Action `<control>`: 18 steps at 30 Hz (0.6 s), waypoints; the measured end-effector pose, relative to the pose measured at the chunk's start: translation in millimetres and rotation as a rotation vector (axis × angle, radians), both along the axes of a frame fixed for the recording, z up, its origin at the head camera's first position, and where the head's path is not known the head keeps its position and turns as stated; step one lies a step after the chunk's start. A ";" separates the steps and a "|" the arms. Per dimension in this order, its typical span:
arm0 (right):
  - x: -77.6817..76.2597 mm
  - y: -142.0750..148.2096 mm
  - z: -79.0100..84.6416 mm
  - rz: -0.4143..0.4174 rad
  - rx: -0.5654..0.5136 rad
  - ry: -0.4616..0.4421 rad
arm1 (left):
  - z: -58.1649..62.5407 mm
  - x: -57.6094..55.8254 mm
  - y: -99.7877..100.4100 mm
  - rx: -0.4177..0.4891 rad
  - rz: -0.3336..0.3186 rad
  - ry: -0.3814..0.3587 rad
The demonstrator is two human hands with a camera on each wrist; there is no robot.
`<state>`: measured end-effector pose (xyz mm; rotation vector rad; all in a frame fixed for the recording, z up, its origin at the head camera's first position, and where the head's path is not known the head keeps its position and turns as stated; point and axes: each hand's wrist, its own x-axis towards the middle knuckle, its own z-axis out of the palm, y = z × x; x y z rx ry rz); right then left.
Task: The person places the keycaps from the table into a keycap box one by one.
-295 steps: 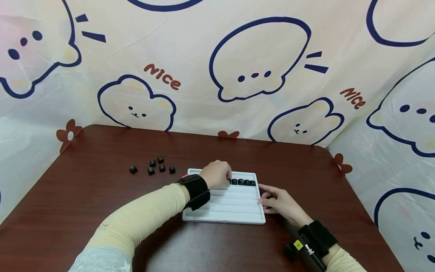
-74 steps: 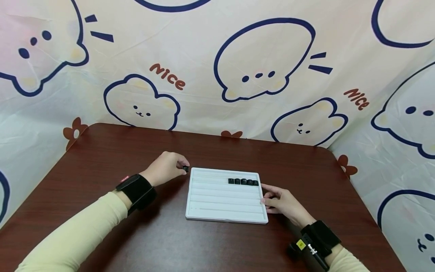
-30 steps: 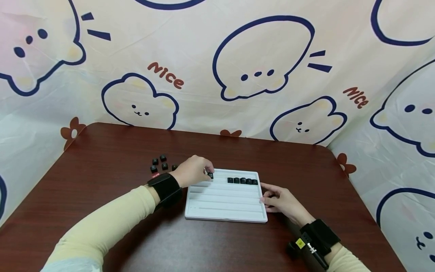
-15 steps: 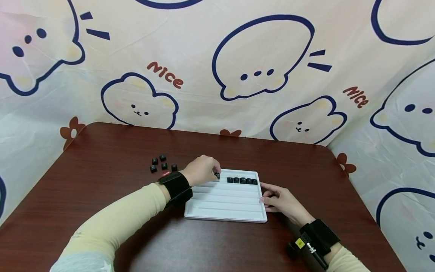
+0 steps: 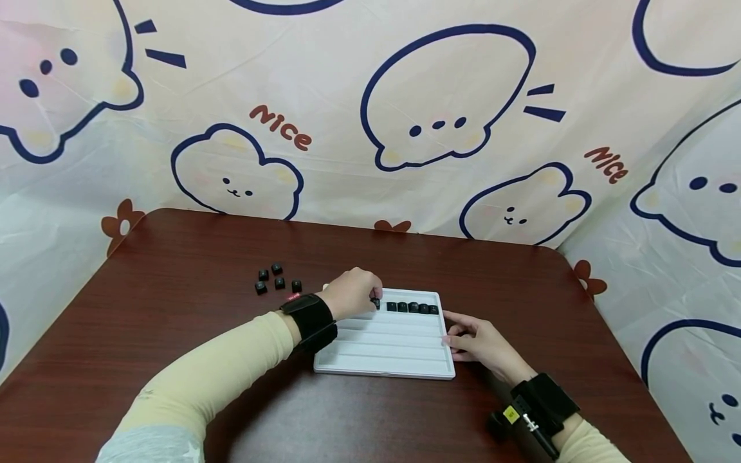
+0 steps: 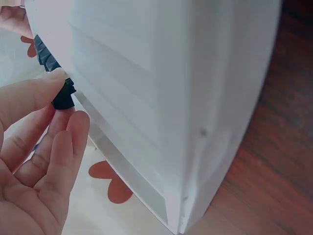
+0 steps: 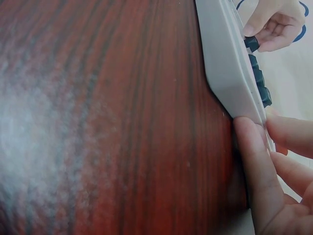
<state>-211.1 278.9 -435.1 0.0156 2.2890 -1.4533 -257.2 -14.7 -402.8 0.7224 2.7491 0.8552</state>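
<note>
At the middle of the head view, a white tray [image 5: 382, 360] lies on the brown table [image 5: 347, 418]. The left hand [image 5: 350, 294] is positioned over the tray's far part, thumb and fingers gripping one black block [image 5: 377, 305]. Just right of that block, a row [image 5: 413, 308] of five black blocks sits in the tray, toward its far right corner. The right hand [image 5: 483, 347] holds the tray's right edge between thumb and fingers. Five loose blocks [image 5: 280, 283] lie on the table, left of the tray. Each wrist carries a black band [image 5: 312, 321]. A printed cloth [image 5: 336, 64] hangs behind the table.

Left wrist view: thumb and fingertips pinch the block beside the tray surface; the row lies just beyond. Contact between the gripped block and the tray cannot be told.

Right wrist view: the thumb bears on the tray's outer side wall, with the other fingers at the rim, near the end of the row. The left hand and its block appear at the opposite end.
</note>
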 end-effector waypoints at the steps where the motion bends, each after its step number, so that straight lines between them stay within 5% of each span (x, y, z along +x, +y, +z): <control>1: -0.1 0.3 -0.1 0.002 -0.003 0.002 | 0.1 0.0 0.6 -0.003 0.001 -0.004; 18: -0.7 1.7 -0.5 0.019 -0.006 0.015 | 0.5 -2.9 11.3 -0.117 0.002 0.022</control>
